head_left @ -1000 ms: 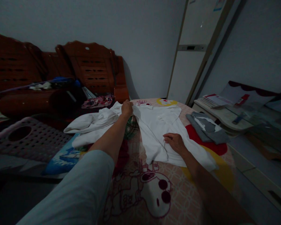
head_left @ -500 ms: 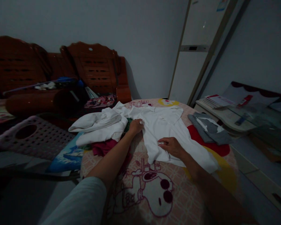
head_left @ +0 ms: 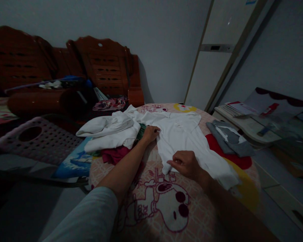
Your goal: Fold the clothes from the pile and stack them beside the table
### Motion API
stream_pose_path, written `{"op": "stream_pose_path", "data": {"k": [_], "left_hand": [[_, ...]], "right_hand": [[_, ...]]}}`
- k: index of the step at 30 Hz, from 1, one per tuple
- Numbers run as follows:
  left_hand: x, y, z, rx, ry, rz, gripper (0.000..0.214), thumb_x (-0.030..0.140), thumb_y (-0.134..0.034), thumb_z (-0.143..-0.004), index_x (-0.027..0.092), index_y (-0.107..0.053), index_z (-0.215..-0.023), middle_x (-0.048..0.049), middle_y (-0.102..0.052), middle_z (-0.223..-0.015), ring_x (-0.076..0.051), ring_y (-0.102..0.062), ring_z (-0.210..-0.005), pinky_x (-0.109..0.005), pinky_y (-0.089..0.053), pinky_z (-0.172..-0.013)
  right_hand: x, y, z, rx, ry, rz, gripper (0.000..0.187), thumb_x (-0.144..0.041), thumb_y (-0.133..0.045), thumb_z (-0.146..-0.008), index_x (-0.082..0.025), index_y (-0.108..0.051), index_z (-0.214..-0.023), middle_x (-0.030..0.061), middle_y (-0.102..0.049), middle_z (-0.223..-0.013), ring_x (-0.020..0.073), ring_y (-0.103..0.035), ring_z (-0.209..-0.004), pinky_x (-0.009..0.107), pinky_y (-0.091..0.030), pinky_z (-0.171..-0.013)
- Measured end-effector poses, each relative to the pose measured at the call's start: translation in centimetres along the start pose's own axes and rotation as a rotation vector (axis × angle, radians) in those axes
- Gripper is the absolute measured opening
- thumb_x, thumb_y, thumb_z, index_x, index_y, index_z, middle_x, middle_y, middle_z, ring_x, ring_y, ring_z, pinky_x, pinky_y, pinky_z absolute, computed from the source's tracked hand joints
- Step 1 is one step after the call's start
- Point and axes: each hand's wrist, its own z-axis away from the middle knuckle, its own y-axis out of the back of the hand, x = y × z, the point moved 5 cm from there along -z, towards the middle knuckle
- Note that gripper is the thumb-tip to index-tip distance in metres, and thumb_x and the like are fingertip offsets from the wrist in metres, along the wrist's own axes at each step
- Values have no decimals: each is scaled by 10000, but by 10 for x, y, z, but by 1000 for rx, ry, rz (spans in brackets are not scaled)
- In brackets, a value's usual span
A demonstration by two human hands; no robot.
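A white shirt (head_left: 181, 134) lies spread on a round table covered by a pink cartoon-dog cloth (head_left: 164, 201). My left hand (head_left: 150, 133) rests on the shirt's left edge, near the armpit, with its fingers curled on the fabric. My right hand (head_left: 184, 163) is closed in a pinch on the shirt's near lower corner. A heap of white clothes (head_left: 108, 129) lies left of the shirt, over a dark red garment (head_left: 113, 155) and something green.
A folded grey garment (head_left: 227, 137) lies at the table's right side. Wooden chairs (head_left: 103, 70) with clutter stand behind, a perforated plastic stool (head_left: 32, 141) at left. A low cabinet (head_left: 257, 124) with papers stands at right, and a door (head_left: 217, 57) behind.
My left hand came back from the shirt's far shoulder to its left side. My right hand slid toward me to the lower corner and closed on it.
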Motion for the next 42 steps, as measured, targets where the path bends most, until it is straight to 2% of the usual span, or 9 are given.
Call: {"op": "stream_pose_path", "data": {"k": [5,10,13,16,23,28,33,37,42], "left_hand": [[-3,0,-2,-1,17,17,293,186,-633,-807,214,-758,-1070,-47,-754,-982,-203,-681,-928,-275,-499,-888],[-3,1,-3,46,36,93,267,224,-576,-858,187,-757,-1051,-65,-753,-1037,-210,-680,-979,-282,-497,-891],[-5,2,-3,76,62,101,294,203,-572,-848,164,-745,-1083,-79,-749,-1050,-214,-681,-975,-292,-499,-899],[-8,5,-4,81,102,106,340,118,-575,-787,163,-749,-1075,-63,-755,-997,-200,-686,-920,-273,-505,-880],[-9,19,-3,53,102,94,361,85,-579,-722,174,-764,-1019,-39,-747,-896,-190,-682,-838,-260,-514,-818],[-11,14,-3,63,112,-7,450,80,-569,-768,143,-691,-1197,-80,-739,-1020,-221,-671,-991,-290,-479,-948],[-22,12,-5,139,178,102,424,137,-536,-856,136,-641,-1267,-80,-730,-1088,-198,-664,-1033,-273,-459,-984],[-24,10,-9,119,174,151,407,221,-580,-872,142,-640,-1268,-77,-738,-1067,-200,-672,-1025,-270,-470,-963],[-26,5,-15,112,195,189,396,301,-641,-850,152,-672,-1215,-99,-717,-1145,-226,-655,-1069,-306,-462,-984]], "right_hand": [[-26,-34,5,-250,60,236,444,-601,-655,-809,-164,-597,-859,77,-642,-827,201,-578,-754,300,-412,-671],[-27,-48,3,-309,-17,438,157,-253,-645,-848,-156,-585,-957,101,-615,-925,236,-565,-851,332,-439,-733],[-24,-45,0,-306,-55,458,146,-129,-613,-797,-148,-609,-942,114,-627,-928,229,-566,-848,318,-435,-727],[-21,-35,-4,-284,-84,330,174,-98,-580,-757,-142,-640,-914,106,-657,-904,211,-579,-818,297,-424,-707],[-12,-19,-3,-302,-247,-409,158,-88,-535,-703,-168,-662,-753,-30,-622,-659,102,-512,-580,204,-352,-544],[-17,-34,1,-366,-230,-371,169,-133,-619,-734,-173,-727,-857,-16,-652,-687,108,-547,-605,213,-391,-598],[-15,-21,-2,-363,-241,-434,217,-373,-701,-812,-175,-724,-895,-5,-654,-671,116,-574,-592,213,-402,-567],[8,-12,1,-267,-322,-122,245,-413,-672,-854,-172,-681,-809,23,-658,-650,150,-604,-607,242,-400,-582],[23,-25,13,-176,-268,263,307,-448,-696,-838,-176,-634,-965,58,-670,-699,210,-651,-695,286,-421,-653]]}}
